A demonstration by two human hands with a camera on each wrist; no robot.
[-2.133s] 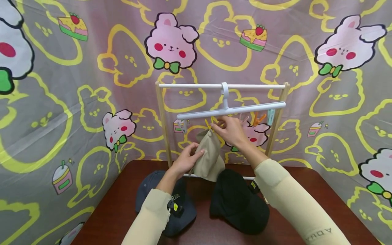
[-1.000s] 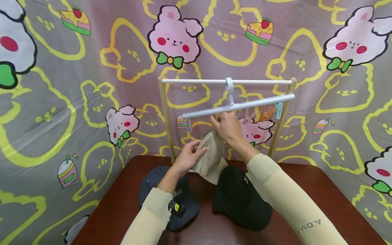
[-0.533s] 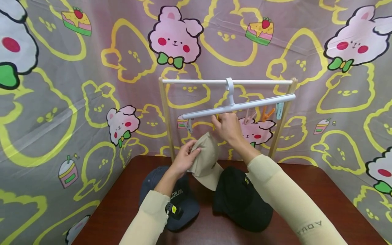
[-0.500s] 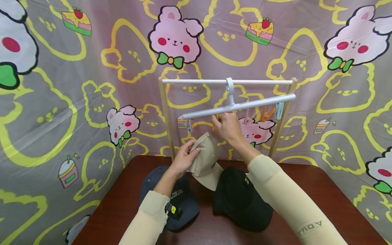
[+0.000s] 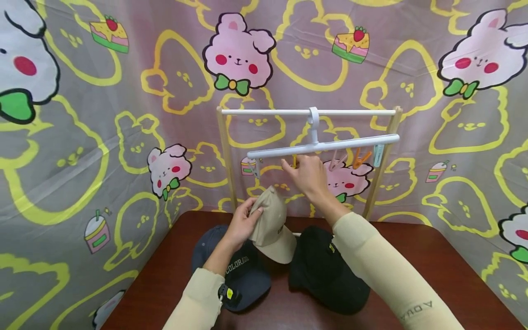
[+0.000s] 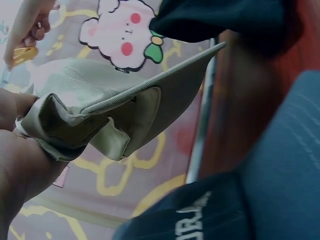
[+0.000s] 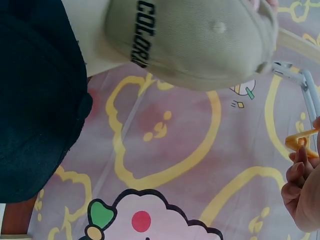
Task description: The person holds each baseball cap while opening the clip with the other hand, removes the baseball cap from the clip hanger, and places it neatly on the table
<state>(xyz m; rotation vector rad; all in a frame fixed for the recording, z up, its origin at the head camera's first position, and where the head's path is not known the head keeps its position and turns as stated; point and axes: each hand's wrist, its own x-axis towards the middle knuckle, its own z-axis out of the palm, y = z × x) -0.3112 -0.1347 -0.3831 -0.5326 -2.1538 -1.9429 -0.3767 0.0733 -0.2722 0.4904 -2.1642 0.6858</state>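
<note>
My left hand (image 5: 241, 222) grips the back edge of a beige baseball cap (image 5: 272, 220), its crown up and its brim sloping down to the right. The left wrist view shows the cap (image 6: 75, 82) from below, with its opening and underbrim visible. Higher up, my right hand (image 5: 311, 176) is at the hanger (image 5: 323, 145) and pinches a yellow clothespin (image 7: 300, 140). A gap separates the clothespin from the cap's crown. Lettering runs across the cap's front in the right wrist view.
A navy cap (image 5: 247, 284) with "COLORADO" lettering and a black cap (image 5: 326, 272) lie on the brown table (image 5: 165, 270). The tilted hanger hangs from a wood-sided rack (image 5: 272, 112). It also bears grey, pink, orange (image 5: 361, 157) and light-blue (image 5: 377, 156) clothespins.
The beige cap has come away from the yellow clothespin and moved down and left in my left hand, its front turning into view. My right hand has stayed at the clothespin.
</note>
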